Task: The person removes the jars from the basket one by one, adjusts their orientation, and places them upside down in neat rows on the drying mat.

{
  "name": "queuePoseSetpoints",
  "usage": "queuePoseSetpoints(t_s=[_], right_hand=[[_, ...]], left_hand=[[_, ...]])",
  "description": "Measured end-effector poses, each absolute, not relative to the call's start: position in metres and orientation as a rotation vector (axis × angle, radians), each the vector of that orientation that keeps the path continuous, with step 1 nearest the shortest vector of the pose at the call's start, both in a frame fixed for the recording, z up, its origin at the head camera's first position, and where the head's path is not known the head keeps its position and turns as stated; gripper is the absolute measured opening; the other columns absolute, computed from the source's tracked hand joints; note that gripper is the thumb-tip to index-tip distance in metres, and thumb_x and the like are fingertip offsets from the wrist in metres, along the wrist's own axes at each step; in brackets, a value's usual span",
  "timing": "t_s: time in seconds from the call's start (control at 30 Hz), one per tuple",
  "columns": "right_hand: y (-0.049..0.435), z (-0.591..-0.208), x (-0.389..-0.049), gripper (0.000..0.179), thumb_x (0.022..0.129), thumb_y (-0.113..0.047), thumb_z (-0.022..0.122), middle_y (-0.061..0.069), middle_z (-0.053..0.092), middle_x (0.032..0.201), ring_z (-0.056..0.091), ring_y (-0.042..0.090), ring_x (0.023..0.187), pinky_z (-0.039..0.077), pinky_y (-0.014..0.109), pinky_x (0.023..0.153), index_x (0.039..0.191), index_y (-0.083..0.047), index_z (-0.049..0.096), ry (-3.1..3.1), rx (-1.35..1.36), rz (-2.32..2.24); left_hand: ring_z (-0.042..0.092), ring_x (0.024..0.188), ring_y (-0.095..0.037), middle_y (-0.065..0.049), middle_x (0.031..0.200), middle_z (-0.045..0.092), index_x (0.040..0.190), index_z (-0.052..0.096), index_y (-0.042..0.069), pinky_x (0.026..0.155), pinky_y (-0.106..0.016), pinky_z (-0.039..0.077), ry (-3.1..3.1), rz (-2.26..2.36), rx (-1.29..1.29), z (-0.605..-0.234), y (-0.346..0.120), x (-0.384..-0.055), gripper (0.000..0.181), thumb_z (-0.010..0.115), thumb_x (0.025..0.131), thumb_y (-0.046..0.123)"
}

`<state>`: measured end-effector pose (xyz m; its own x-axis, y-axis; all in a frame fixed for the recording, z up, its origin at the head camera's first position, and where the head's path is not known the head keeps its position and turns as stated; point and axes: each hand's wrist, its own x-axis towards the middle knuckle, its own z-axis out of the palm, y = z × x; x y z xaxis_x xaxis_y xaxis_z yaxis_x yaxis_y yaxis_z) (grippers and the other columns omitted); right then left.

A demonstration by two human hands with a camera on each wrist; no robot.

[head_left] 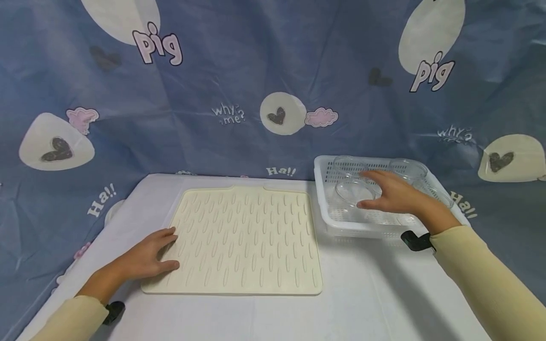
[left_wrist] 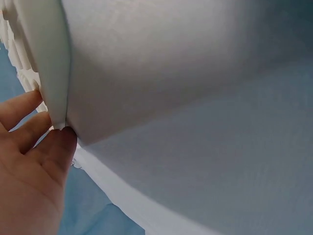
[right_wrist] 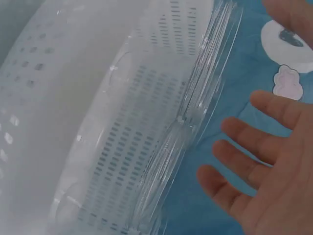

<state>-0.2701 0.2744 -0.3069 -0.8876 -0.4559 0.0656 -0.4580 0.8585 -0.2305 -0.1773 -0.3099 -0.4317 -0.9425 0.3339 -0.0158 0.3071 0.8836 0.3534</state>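
A cream mat (head_left: pixel 247 237) with raised oval ridges lies flat on the white table. My left hand (head_left: pixel 147 255) rests at its left edge, thumb and fingers spread. In the left wrist view, the left fingertips (left_wrist: pixel 68 134) touch the mat's edge (left_wrist: pixel 55 73). Toward the right stands a white perforated basket (head_left: pixel 324 208) with several clear round vessels in it. My right hand (head_left: pixel 394 192) reaches over it, its spread fingers close to one clear vessel (head_left: pixel 351 189). In the right wrist view, the right hand (right_wrist: pixel 274 156) holds nothing, beside the clear rims (right_wrist: pixel 205 73).
A blue printed cloth (head_left: pixel 239 76) hangs upright behind the table. White cloth (head_left: pixel 277 315) covers the tabletop. Another clear round vessel (head_left: pixel 407 168) stands at the basket's back right, past my right hand.
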Motion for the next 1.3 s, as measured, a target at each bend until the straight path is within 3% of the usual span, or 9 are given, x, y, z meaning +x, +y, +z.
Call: queuePoseSetpoints(t_s=[0.27,0.47,0.7,0.9,1.3], right_hand=[[0.267,-0.321,-0.284,0.1,0.074,-0.048,0.082,0.028,0.044,0.15,0.036,0.051,0.139,0.031,0.071,0.111,0.149,0.002,0.038,-3.151,0.691,0.41],[0.266,-0.328,-0.286,0.101,0.072,-0.044,0.084,0.027,0.048,0.146,0.037,0.05,0.134,0.034,0.073,0.105,0.148,0.003,0.037,-3.162,0.651,0.408],[0.268,-0.333,-0.285,0.102,0.071,-0.044,0.085,0.028,0.05,0.145,0.032,0.056,0.137,0.026,0.077,0.108,0.148,0.002,0.037,-3.143,0.649,0.447],[0.271,-0.331,-0.283,0.099,0.07,-0.043,0.086,0.024,0.052,0.144,0.038,0.047,0.136,0.034,0.071,0.107,0.147,0.001,0.042,-3.093,0.675,0.479],[0.275,-0.309,-0.277,0.104,0.071,-0.036,0.088,0.029,0.045,0.149,0.045,0.049,0.135,0.038,0.066,0.11,0.15,0.004,0.034,-3.035,0.757,0.616]], left_hand=[[0.039,0.135,-0.055,-0.033,0.148,0.042,0.133,0.053,-0.014,0.105,-0.066,0.041,2.963,0.529,0.5,-0.434,-0.311,-0.174,0.083,0.078,0.078,0.043],[0.039,0.136,-0.054,-0.032,0.148,0.042,0.134,0.052,-0.013,0.106,-0.066,0.041,2.973,0.524,0.459,-0.434,-0.307,-0.173,0.085,0.079,0.076,0.043],[0.04,0.135,-0.054,-0.032,0.147,0.043,0.133,0.053,-0.014,0.106,-0.065,0.042,2.985,0.528,0.444,-0.434,-0.305,-0.174,0.084,0.082,0.074,0.039],[0.039,0.134,-0.055,-0.034,0.147,0.041,0.132,0.051,-0.016,0.104,-0.064,0.043,2.974,0.55,0.444,-0.436,-0.302,-0.174,0.085,0.083,0.073,0.035],[0.038,0.133,-0.058,-0.038,0.146,0.039,0.135,0.052,-0.01,0.105,-0.067,0.04,2.956,0.588,0.43,-0.429,-0.301,-0.18,0.081,0.085,0.071,0.029]])
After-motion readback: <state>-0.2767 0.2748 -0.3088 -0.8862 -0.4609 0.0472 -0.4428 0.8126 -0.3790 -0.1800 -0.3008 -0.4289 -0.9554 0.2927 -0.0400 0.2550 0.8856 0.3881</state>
